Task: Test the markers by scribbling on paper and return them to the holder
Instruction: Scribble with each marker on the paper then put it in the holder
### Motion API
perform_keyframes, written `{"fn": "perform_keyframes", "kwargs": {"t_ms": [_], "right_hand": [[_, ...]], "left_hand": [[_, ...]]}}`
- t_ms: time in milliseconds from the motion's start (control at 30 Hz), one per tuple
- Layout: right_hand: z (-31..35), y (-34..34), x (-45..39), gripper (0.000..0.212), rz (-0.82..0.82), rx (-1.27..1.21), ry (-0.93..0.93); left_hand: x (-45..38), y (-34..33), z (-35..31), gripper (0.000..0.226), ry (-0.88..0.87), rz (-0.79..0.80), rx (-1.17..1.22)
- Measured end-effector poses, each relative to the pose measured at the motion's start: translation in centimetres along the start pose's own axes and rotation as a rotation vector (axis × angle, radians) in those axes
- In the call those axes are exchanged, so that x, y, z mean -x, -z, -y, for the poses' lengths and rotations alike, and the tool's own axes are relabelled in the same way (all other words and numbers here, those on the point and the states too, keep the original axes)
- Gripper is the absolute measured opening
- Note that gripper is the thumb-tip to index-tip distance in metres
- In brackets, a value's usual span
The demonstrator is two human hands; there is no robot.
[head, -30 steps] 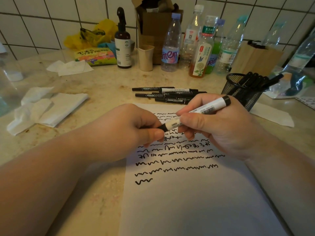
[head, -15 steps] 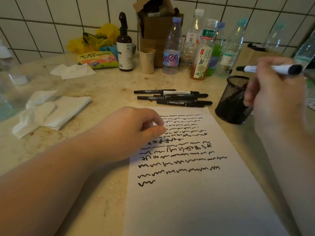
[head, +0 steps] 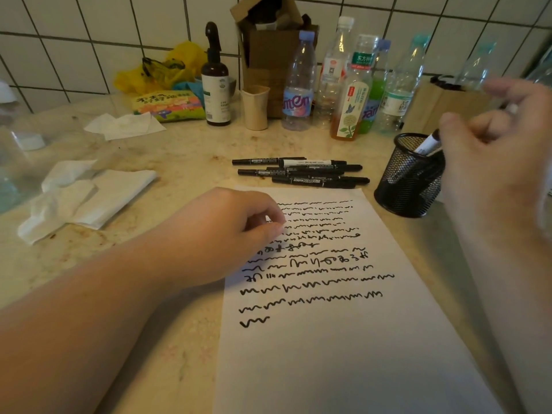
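- The left forearm stretches from the lower left across the mottled beige stone surface (head: 185, 150); the left hand (head: 227, 234) rests knuckles-up on the top left part of the white sheet of paper (head: 343, 354), fingers curled under, gripping nothing visible.
- The right hand (head: 490, 162) is raised at the right edge, blurred, just beside and above the black wire-mesh holder (head: 409, 180); its fingers look loosely spread, but whether it grips anything I cannot tell.
- The paper carries rows of black scribbles.
- A white-barrelled marker with a black cap (head: 427, 143) leans inside the holder, near the right thumb.
- A cluster of black markers (head: 301, 171) lies flat on the surface, between the paper's top edge and a row of clear plastic bottles (head: 343, 79) against the white tiled wall (head: 74, 40).
- Crumpled white tissues (head: 86, 198) lie at the left.
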State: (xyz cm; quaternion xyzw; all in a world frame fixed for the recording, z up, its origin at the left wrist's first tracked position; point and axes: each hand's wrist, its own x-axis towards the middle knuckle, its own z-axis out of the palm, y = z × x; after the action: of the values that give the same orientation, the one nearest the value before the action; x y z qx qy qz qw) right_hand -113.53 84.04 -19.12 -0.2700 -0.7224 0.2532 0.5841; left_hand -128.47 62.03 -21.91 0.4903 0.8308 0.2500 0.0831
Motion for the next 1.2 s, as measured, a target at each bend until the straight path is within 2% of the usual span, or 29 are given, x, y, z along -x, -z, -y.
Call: {"fn": "perform_keyframes", "kwargs": {"t_ms": [67,133,233,300,367,433,633,833,1000,1100,1200], "right_hand": [[0.4,-0.5,1.1,0.023,0.183,0.046,0.067],[0.2,-1.6,1.9,0.022,0.473,0.194,0.113],[-0.9,-3.6,2.5,0.046,0.866,0.505,0.178],[-1.5,-4.6,2.7,0.058,1.034,0.604,0.155],[-2.0,-5.2,2.8,0.060,1.125,0.638,0.114],[-2.2,-5.3,2.8,0.058,1.119,0.639,0.111],[-2.0,-5.2,2.8,0.050,0.946,0.627,0.127],[-1.8,-4.9,2.8,0.009,0.849,0.575,0.124],[-1.5,-3.9,2.5,0.020,0.869,0.504,0.097],[-0.2,-2.7,2.5,0.010,0.882,0.175,-0.076],[1.4,-1.6,2.7,0.005,1.030,-0.272,-0.271]], "left_hand": [[0.0,0.0,0.0,0.016,-0.007,0.002,-0.012],[-0.2,0.0,0.0,0.016,-0.001,0.011,-0.030],[-0.3,0.0,0.0,0.017,-0.011,0.020,-0.064],[-0.3,-0.1,0.1,0.019,-0.031,0.025,-0.086],[-0.3,-0.1,0.2,0.019,-0.035,0.028,-0.087],[-0.3,-0.2,0.3,0.019,-0.044,0.023,-0.096],[-0.2,-0.1,0.2,0.019,-0.049,0.034,-0.096],[-0.2,-0.2,0.3,0.021,-0.047,0.043,-0.120],[-0.2,-0.3,0.3,0.021,-0.036,0.034,-0.118],[-0.2,-0.2,0.2,0.021,-0.030,0.043,-0.082],[-0.1,0.0,-0.2,0.030,-0.049,0.026,-0.019]]}}
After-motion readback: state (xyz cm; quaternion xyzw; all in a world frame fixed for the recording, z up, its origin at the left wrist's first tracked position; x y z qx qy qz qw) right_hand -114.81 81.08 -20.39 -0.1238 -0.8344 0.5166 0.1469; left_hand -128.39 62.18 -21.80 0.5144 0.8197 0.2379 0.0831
